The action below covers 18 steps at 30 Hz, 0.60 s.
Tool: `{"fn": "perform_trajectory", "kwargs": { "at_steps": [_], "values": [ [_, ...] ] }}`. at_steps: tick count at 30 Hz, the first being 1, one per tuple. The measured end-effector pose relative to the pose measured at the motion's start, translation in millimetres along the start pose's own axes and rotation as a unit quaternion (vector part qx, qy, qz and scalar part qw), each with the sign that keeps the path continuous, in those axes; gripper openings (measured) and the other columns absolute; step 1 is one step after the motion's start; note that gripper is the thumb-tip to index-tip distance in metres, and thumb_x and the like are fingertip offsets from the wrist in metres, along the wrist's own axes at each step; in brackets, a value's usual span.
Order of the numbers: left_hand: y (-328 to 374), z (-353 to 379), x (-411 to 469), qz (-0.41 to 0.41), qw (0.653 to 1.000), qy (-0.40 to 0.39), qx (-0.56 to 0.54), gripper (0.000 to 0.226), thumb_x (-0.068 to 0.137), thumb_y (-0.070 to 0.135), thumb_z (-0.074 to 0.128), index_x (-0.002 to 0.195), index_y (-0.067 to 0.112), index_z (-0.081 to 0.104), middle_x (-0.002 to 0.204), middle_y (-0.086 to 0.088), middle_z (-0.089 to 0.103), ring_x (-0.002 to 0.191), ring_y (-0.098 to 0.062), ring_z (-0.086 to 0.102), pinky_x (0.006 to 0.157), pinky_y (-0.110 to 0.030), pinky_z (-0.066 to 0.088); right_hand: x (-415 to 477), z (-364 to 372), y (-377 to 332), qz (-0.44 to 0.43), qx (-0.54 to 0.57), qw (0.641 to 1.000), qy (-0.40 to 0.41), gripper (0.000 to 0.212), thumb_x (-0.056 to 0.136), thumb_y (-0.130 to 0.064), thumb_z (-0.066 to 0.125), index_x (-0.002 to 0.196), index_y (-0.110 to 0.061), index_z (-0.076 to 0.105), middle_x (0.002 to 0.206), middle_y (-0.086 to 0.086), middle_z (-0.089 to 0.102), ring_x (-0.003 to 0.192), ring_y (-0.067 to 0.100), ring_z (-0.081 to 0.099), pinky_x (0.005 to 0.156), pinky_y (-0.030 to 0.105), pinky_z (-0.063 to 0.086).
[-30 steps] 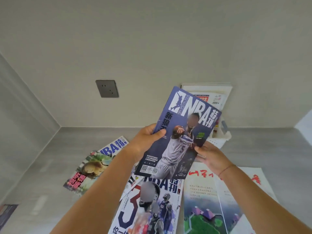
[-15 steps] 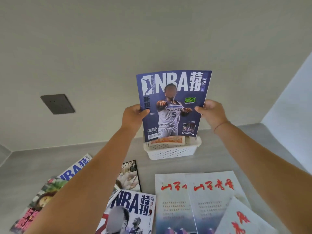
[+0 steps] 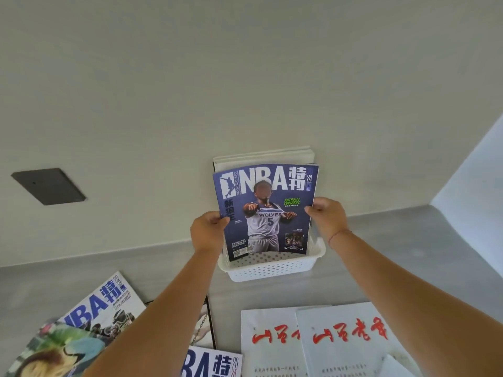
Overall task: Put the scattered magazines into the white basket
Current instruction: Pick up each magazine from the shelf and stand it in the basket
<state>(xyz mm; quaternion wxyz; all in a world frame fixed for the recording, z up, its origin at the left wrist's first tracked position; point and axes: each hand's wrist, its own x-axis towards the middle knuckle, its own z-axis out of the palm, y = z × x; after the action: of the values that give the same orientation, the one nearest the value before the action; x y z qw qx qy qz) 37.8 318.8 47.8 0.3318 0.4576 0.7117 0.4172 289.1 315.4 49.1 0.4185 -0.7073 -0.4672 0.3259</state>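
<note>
Holding a blue basketball magazine (image 3: 265,210) upright between them, both hands are closed on its side edges: the left hand (image 3: 208,233) pinches the left edge with the thumb across the cover, and the right hand (image 3: 328,217) pinches the right edge the same way. The magazine's long axis stands nearly vertical, tipped slightly back toward the wall, and its bottom edge sits just inside the front rim of the white basket (image 3: 272,269), which rests on the grey bench (image 3: 408,254) against the wall. A few pale magazines (image 3: 262,156) already stand in the basket behind the held one, their tops showing above it.

The relation that matters is that the basket lies directly below the hands, so the move left is probably a straight drop or a short lowering along the magazine's own long axis. Both hands are about equally near; neither has the advantage. The grip sits near mid-height, so the hands look likely to meet the basket's rim before the magazine bottoms out, and letting go may finish it.

More remain on the bench nearer the person: another basketball issue (image 3: 103,303) and a colourful one (image 3: 54,346) to the left, a third basketball cover (image 3: 212,363) at the bottom edge, and white magazines with red lettering (image 3: 348,336) to the right.
</note>
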Motion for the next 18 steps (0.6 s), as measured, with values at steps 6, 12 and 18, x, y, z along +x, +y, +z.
{"fn": "perform_trajectory", "kwargs": {
  "at_steps": [6, 12, 18],
  "values": [
    [-1, 7, 5, 0.036, 0.999, -0.002, 0.036, 0.027, 0.084, 0.015, 0.063, 0.111, 0.011, 0.062, 0.102, -0.001, 0.066, 0.085, -0.019, 0.058, 0.066, -0.024, 0.043, 5, 12, -1, 0.033, -0.059, 0.998, -0.018, 0.023, 0.089, -0.016, 0.056, 0.109, -0.008, 0.061, 0.101, 0.011, 0.069, 0.087, 0.026, 0.061, 0.077, 0.031, 0.045],
    [-1, 15, 8, 0.064, 0.995, 0.003, 0.082, 0.020, 0.091, 0.013, 0.053, 0.106, 0.007, 0.065, 0.104, -0.013, 0.070, 0.078, -0.021, 0.053, 0.067, -0.026, 0.036, 4, 21, -9, 0.009, -0.082, 0.996, -0.027, 0.033, 0.093, -0.013, 0.047, 0.124, -0.009, 0.055, 0.111, 0.018, 0.068, 0.104, 0.036, 0.061, 0.093, 0.043, 0.049],
    [4, 25, 2, 0.079, 0.992, 0.012, 0.103, 0.027, 0.095, 0.005, 0.038, 0.115, 0.003, 0.056, 0.112, -0.017, 0.065, 0.097, -0.034, 0.059, 0.068, -0.027, 0.036, 4, 20, -12, 0.021, -0.024, 0.999, -0.028, 0.036, 0.091, -0.010, 0.047, 0.126, -0.014, 0.052, 0.123, 0.012, 0.064, 0.107, 0.033, 0.061, 0.094, 0.042, 0.050]
  ]
}}
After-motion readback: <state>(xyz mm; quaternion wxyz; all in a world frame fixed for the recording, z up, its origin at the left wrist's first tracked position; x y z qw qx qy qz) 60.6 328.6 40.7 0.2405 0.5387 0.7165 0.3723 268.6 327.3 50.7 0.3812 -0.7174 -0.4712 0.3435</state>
